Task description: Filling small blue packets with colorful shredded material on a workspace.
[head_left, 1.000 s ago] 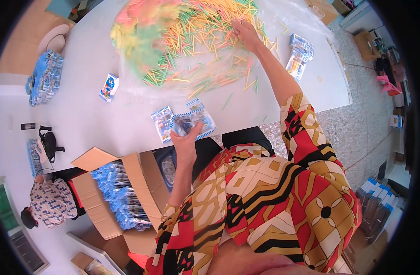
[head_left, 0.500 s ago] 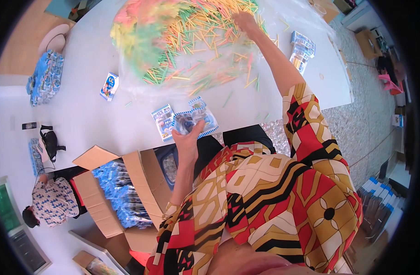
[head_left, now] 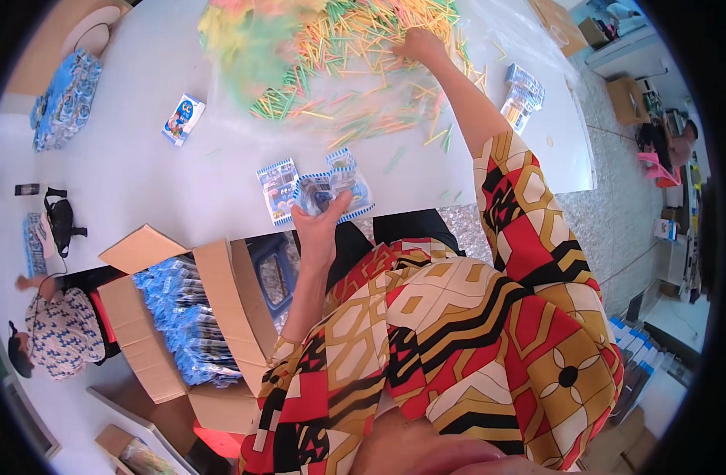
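Far left of left-hand grip [head_left: 318,225]: black bag [head_left: 59,222], small dark object [head_left: 27,190] beside it; co-worker [head_left: 66,336] in patterned shirt, lower. Pale hat [head_left: 93,38] lay upper left. Blue stool [head_left: 276,279] stood lower left. Pink object [head_left: 656,169] far right, brown carton [head_left: 627,100] above.

Small white-and-blue pack [head_left: 183,119]: large light letters on a blue patch, finer print below them.
Flat packet [head_left: 279,190]: rows of blue print, too small for me to make out from here.
Crumpled packet [head_left: 318,187]: blue marks, creased past reading.
Packets at the table's right [head_left: 524,95]: blue printing, also too small to read.
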A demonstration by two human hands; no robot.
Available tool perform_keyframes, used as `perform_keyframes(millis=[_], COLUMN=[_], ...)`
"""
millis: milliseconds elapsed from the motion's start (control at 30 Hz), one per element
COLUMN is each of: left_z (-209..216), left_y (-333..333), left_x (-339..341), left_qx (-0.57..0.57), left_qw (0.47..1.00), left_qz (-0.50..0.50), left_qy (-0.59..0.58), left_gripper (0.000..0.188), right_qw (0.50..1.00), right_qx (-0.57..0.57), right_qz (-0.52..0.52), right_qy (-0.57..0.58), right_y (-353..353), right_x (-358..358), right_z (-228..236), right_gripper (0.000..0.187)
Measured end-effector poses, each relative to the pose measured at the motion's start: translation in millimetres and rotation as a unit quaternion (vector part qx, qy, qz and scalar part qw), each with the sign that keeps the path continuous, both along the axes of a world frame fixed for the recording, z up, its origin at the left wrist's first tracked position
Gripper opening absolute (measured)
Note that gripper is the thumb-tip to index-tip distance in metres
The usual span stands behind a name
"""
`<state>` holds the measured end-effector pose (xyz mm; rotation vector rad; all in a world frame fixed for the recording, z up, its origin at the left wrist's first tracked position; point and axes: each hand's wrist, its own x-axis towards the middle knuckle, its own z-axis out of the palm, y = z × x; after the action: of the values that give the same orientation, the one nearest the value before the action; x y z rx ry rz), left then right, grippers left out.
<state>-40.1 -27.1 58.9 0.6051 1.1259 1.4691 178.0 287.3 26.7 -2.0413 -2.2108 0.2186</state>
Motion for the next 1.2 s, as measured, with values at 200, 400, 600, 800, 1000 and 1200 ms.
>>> perform_keyframes(millis=[200, 400, 600, 800, 1000, 1200], left_z=[-1, -1, 0, 8, 11, 6], left_y=[-5, -6, -4, 5, 9, 8], left_x=[-11, -38, -21, 4, 27, 43], left_qx=[-0.003, -0.002, -0.002, 0.005, -0.010, -0.014], left_qw=[1.000, 1.000, 1.000, 0.999, 0.998, 0.999], left_qz=[0.006, -0.006, -0.019, -0.028, -0.044, -0.025], left_qy=[0.008, 0.016, 0.019, 0.027, 0.037, 0.046], left_gripper=[0.028, 0.028, 0.026, 0.028, 0.036, 0.034], right_qw=[0.999, 0.993, 0.957, 0.913, 0.786, 0.689], right_qx=[-0.048, 0.055, 0.147, 0.194, 0.095, -0.022], right_qz=[0.016, 0.011, 0.031, 0.009, 0.062, 0.028], right_qy=[-0.007, 0.101, 0.248, 0.359, 0.608, 0.723], right_y=[4, -11, -30, -28, -35, -29], right_x=[-10, -26, -7, 14, 38, 48], right_z=[-4, -27, -33, -34, -22, -22], right_gripper=[0.048, 0.038, 0.030, 0.031, 0.025, 0.023])
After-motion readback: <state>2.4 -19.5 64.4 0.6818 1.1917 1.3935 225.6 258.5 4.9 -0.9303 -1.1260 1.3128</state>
